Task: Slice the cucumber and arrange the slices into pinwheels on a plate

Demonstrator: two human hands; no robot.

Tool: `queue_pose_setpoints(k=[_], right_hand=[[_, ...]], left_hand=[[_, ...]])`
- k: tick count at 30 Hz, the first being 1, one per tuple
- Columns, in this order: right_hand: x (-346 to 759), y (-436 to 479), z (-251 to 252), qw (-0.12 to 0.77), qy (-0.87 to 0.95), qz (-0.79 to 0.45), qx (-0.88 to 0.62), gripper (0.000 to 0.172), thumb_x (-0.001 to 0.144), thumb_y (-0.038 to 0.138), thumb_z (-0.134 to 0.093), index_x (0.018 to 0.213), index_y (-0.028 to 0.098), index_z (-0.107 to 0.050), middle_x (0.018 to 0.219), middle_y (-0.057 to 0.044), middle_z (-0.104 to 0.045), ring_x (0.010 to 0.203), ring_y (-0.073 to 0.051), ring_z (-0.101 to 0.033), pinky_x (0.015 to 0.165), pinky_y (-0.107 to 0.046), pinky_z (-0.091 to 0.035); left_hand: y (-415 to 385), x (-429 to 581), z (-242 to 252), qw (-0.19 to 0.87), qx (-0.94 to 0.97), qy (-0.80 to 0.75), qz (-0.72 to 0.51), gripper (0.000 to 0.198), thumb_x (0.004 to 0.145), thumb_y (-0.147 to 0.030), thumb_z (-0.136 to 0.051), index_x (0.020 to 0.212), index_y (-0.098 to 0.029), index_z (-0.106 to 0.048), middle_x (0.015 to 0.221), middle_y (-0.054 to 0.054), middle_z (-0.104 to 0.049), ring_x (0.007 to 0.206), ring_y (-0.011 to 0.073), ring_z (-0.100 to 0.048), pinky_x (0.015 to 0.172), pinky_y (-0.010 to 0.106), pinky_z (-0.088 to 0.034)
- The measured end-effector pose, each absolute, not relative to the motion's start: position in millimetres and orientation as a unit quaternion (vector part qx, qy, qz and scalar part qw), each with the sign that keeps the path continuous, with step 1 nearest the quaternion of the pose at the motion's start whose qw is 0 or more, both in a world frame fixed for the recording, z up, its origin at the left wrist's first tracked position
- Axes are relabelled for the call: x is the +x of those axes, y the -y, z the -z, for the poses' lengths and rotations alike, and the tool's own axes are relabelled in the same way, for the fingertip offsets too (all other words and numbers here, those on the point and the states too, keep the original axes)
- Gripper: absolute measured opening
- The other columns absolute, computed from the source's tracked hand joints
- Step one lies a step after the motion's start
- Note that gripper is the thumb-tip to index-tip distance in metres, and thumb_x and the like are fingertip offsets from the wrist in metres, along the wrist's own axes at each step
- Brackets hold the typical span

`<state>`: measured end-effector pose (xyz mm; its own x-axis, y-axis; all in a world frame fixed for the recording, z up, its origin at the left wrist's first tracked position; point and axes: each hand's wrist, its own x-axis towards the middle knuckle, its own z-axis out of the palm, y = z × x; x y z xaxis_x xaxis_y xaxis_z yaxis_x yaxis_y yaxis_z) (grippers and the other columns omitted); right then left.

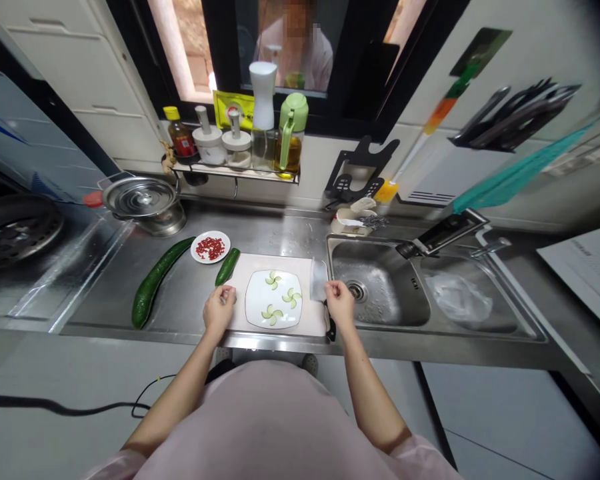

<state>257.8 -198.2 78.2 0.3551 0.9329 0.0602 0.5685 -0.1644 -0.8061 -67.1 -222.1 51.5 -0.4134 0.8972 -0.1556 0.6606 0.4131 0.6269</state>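
Note:
A white square plate (273, 299) with three pinwheels of cucumber slices lies on a white cutting board (280, 267). My left hand (219, 309) rests curled at the board's left edge, by the near end of a short cucumber piece (227, 266). What its fingers hold is hidden. My right hand (340, 303) sits at the board's right edge, fingers closed beside a cleaver (319, 279) whose dark handle shows below the hand. A whole long cucumber (156, 281) lies further left on the steel counter.
A small dish of red bits (211, 247) sits behind the board. A steel sink (380, 283) opens right of the board. A lidded pot (143, 200) stands back left, with a rack of bottles (240, 143) at the window.

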Motion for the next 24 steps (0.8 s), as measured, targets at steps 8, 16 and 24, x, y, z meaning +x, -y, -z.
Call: queue_pose_setpoints(k=[8, 16, 24], right_hand=[[254, 201, -68, 0.4, 0.505, -0.252, -0.722, 0.035, 0.075, 0.049, -0.048, 0.081, 0.017, -0.06, 0.054, 0.006, -0.042, 0.054, -0.012, -0.04, 0.057, -0.023, -0.033], [250, 202, -70, 0.403, 0.506, -0.252, -0.72, 0.033, 0.076, 0.047, -0.049, 0.08, 0.016, -0.061, 0.055, 0.005, -0.044, 0.054, -0.012, -0.04, 0.057, -0.023, -0.032], [247, 205, -69, 0.395, 0.505, -0.265, -0.72, 0.033, 0.075, 0.047, -0.049, 0.08, 0.017, -0.061, 0.054, 0.006, -0.043, 0.055, -0.013, -0.041, 0.057, -0.023, -0.032]], left_hand=[[222, -94, -43, 0.226, 0.491, -0.826, -0.161, 0.03, 0.089, -0.039, -0.046, 0.107, -0.025, -0.065, 0.103, 0.006, -0.068, 0.091, 0.0234, -0.062, 0.074, 0.03, -0.043], [227, -92, -36, 0.231, 0.508, -0.821, -0.118, 0.032, 0.086, -0.04, -0.051, 0.11, -0.024, -0.064, 0.103, 0.007, -0.067, 0.093, 0.0236, -0.063, 0.078, 0.031, -0.044], [226, -85, -38, 0.224, 0.518, -0.82, -0.096, 0.036, 0.085, -0.048, -0.052, 0.108, -0.024, -0.065, 0.104, 0.007, -0.065, 0.092, 0.0239, -0.062, 0.077, 0.031, -0.044]])
